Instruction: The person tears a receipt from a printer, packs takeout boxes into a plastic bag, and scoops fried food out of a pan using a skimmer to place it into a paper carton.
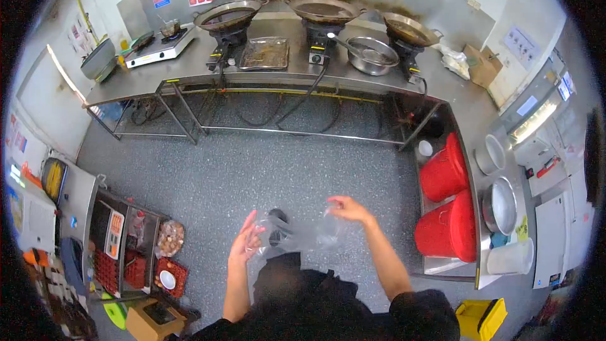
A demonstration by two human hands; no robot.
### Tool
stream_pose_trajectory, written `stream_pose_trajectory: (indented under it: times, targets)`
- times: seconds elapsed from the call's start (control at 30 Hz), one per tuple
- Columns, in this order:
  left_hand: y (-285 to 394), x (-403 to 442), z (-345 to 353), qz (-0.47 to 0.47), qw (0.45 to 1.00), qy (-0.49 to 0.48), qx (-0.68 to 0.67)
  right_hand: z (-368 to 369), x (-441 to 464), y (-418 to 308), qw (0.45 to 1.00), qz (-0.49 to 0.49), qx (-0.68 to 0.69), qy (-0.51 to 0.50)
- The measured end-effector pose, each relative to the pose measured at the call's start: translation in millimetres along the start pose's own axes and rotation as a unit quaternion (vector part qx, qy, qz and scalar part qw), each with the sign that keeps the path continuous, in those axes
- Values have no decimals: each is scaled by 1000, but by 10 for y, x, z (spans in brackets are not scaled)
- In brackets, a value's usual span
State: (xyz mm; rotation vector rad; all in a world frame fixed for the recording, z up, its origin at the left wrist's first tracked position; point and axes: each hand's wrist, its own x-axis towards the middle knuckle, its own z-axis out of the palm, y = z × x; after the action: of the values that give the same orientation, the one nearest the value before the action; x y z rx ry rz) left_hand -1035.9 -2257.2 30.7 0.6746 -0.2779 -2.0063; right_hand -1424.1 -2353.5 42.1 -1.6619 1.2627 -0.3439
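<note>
"Down at six o'clock on the view, what hangs before the person's dark clothing (303, 306)?"

"Clear plastic (300, 238), thin and crinkled, drawn out in the air between two hands. The left hand (242, 245), at seven, has its fingers half spread, one side of the film caught at them; the right hand (353, 210), at five, is nearly closed, thumb and fingertips pinching the other side."

"Is there room around them?"

"Plenty ahead: speckled grey floor (252, 167) stretches to the legs of the far worktop (183, 64), well apart from both hands."

"And the edges either side?"

"Between seven and eight, a red lattice crate (180, 279) holding a round white bowl (166, 279); a clear bag (170, 238) of small rounded items at eight. Smooth, tapered red buckets (447, 230) line the border at three and four."

"Farther off?"

"The worktop's straight steel front crosses from nearly ten to two. On it sit a shallow rectangular tray (265, 53) just before twelve and a round metal bowl (371, 58) at one; behind, three broad woks (323, 9) stand at eleven, twelve and one."
</note>
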Motion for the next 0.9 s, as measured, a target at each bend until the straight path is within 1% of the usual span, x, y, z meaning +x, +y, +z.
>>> stream_pose_trajectory:
  times: [0.1,0.13,0.2,0.23,0.27,0.33,0.4,0.43,0.47,0.53,0.57,0.6,0.63,0.67,0.7,0.73,0.77,0.8,0.83,0.87,0.9]
  targets:
    - [460,375,55,99,978,181,-8,-342,758,-114,999,-37,-3,5]
    - [631,518,-53,129,983,124,-36,-432,938,-115,998,-36,56,-23]
    - [974,1110,-227,188,977,-5,-104,-854,1343,-119,985,-37,158,-66]
    - [1198,1285,149,212,971,41,-101,-1061,1445,-203,982,-22,165,-84]
    - [1378,1574,98,208,970,27,-120,-1369,1617,-372,981,-18,166,-96]
    - [1726,2138,-59,203,966,0,-158,-1879,1867,-568,973,50,218,63]
    - [2019,2518,162,144,983,20,-112,-2482,2361,123,964,-3,184,193]
    - [2182,2760,258,118,989,21,-86,-2793,2476,101,944,10,179,275]
    - [2283,3017,244,116,992,43,-11,-3153,2616,55,918,20,170,357]
    - [2366,3456,45,110,980,91,138,-3856,2909,265,870,-9,228,438]
    - [2408,3649,-59,112,973,99,178,-4209,3077,404,848,34,183,497]
    - [2441,3829,-196,108,964,132,205,-4556,3248,562,820,77,136,550]
    - [2447,3992,-352,106,953,166,229,-4851,3407,811,798,57,5,599]
    - [2448,4118,-487,102,941,201,253,-5105,3554,1038,762,37,-125,634]
    - [2467,4271,-567,92,935,238,247,-5375,3707,1143,774,147,-129,602]
    - [2498,4340,-649,79,926,279,243,-5456,3829,1117,789,171,1,591]
    - [2549,4394,-703,65,914,319,241,-5559,3931,1061,788,193,133,570]
    - [2582,4521,-788,79,916,326,222,-5722,4037,947,772,209,261,541]
    - [2602,4552,-917,89,914,337,205,-5787,4080,841,781,199,283,520]
    - [2617,4462,-1064,97,912,351,190,-5925,4122,704,811,236,317,432]
    - [2642,4454,-1222,92,903,374,192,-6036,4237,862,820,239,369,366]
